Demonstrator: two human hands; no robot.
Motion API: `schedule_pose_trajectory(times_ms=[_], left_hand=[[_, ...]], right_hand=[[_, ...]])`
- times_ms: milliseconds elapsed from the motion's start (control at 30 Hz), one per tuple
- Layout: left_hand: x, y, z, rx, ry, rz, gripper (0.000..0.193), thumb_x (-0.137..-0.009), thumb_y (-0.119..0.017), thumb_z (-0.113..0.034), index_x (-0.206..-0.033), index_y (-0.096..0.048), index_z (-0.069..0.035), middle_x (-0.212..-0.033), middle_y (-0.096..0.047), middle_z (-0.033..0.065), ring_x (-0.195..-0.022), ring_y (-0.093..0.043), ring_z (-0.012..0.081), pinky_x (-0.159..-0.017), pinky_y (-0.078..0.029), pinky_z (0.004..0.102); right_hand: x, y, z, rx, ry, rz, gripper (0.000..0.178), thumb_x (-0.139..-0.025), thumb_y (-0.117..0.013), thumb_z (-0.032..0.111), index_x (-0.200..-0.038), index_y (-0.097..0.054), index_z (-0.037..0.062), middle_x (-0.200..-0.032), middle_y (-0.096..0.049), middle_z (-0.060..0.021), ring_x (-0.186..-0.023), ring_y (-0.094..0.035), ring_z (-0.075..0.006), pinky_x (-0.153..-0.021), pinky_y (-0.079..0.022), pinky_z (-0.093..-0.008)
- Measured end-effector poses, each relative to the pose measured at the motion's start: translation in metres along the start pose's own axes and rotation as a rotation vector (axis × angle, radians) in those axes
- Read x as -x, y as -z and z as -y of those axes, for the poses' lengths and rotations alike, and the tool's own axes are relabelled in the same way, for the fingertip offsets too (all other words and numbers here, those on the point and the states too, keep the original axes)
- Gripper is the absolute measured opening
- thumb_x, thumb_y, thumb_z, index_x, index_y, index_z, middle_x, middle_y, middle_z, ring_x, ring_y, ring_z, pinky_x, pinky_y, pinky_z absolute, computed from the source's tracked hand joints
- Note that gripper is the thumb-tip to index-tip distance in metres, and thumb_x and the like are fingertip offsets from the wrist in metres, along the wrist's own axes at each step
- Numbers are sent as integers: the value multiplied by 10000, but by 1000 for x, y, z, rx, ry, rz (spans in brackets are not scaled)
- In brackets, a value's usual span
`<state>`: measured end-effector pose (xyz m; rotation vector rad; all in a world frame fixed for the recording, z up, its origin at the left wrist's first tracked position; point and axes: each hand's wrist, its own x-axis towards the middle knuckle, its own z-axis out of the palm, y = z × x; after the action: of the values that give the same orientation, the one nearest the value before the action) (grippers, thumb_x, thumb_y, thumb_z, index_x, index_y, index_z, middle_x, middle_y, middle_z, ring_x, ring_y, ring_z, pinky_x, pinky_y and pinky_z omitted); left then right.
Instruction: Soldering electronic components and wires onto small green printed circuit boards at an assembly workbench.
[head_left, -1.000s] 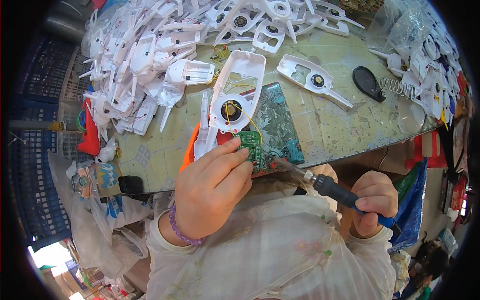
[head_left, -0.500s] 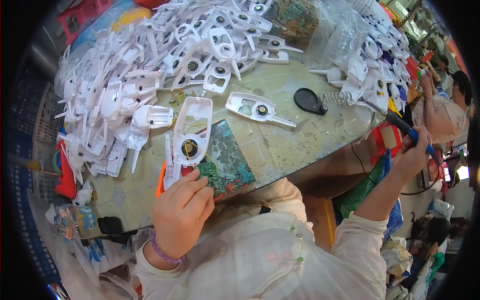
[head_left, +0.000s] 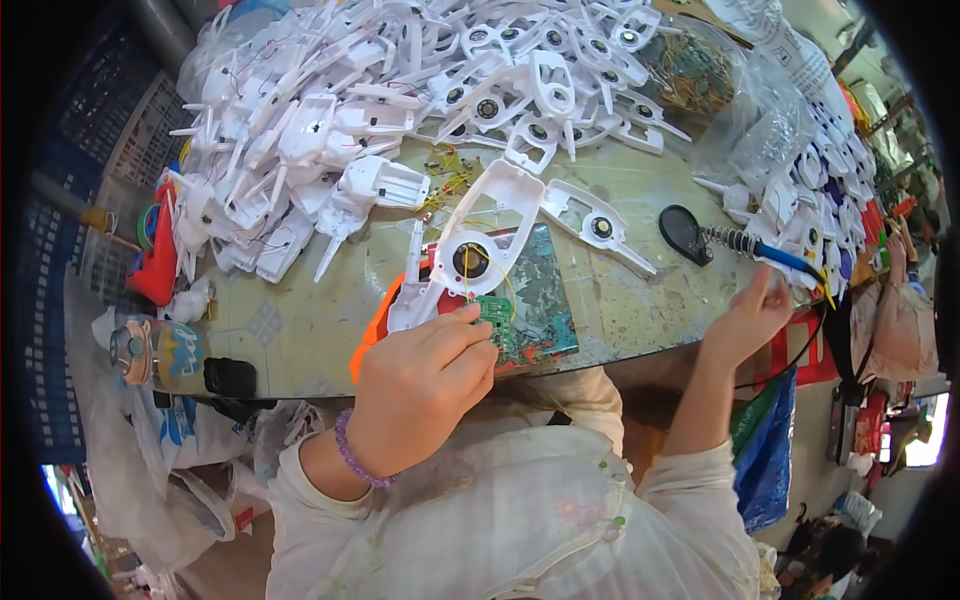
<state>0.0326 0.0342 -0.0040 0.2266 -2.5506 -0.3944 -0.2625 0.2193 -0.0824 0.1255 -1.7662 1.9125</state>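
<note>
Circuit board [head_left: 493, 312], small and green, sits pinched under the fingertips of our left hand [head_left: 425, 385] at the near edge of the worktable [head_left: 640, 310], pressed against the lower end of a white plastic housing [head_left: 478, 250] with a round dark speaker in its middle. Our fingers are curled tight on the board; a purple bead bracelet [head_left: 352, 455] circles that wrist. Housing and board lie on a green cutting mat [head_left: 545, 300], with an orange plastic part [head_left: 372, 335] just under the housing's left side.

Out to the right, our right hand [head_left: 752, 318] is raised by the table's edge, fingers closed narrowly on the blue handle of a soldering iron [head_left: 775, 255], which rests in its coiled stand [head_left: 730, 238] beside a black oval pad [head_left: 683, 233]. A second white housing [head_left: 590, 222] lies between the stand and the first. Behind all this rises a heap of white plastic shells [head_left: 400, 90].
</note>
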Motion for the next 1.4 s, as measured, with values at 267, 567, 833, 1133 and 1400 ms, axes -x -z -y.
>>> schedule_pose_trajectory(times_ms=[267,567,833,1133,1400], left_hand=[[6,7,6,-34,-47,20,147,-679,-750,-42,-786,-652,-59,-911,-679,38,-941,-677,227,-717,-552,335],[27,21,21,-65,-81,-61,191,-685,-681,-69,-871,-640,-47,-994,-638,72,-989,-639,262,-747,-538,365],[55,28,29,-210,-29,-118,224,-650,-692,-99,-864,-640,-59,-976,-621,54,-979,-600,250,-808,-504,423],[64,31,51,79,355,-182,140,-768,-672,-88,-883,-624,-26,-972,-640,100,-896,-604,282,-793,-475,367],[5,-6,104,1226,793,339,341,-950,-557,-361,-1002,-636,-33,-905,-651,2,-743,-585,45,-655,-482,226]], right_hand=[[77,-107,71,-45,253,1179,490,-836,-713,249,-1214,-560,-22,-964,-623,-88,-750,-536,-88,-651,-460,-248],[95,-123,123,-93,-76,1276,329,-793,-698,121,-1108,-658,34,-821,-598,-7,-664,-531,-75,-576,-433,-222],[145,-75,129,-479,1478,1073,311,-675,-660,116,-973,-664,27,-882,-579,-38,-677,-541,-114,-521,-449,-220],[163,-54,129,-273,1333,1300,335,-657,-649,104,-983,-664,26,-901,-585,-53,-677,-566,-143,-503,-467,-233],[160,-37,123,-183,1298,1304,393,-699,-616,123,-1066,-636,-15,-968,-585,-85,-780,-592,-188,-643,-522,-285]])
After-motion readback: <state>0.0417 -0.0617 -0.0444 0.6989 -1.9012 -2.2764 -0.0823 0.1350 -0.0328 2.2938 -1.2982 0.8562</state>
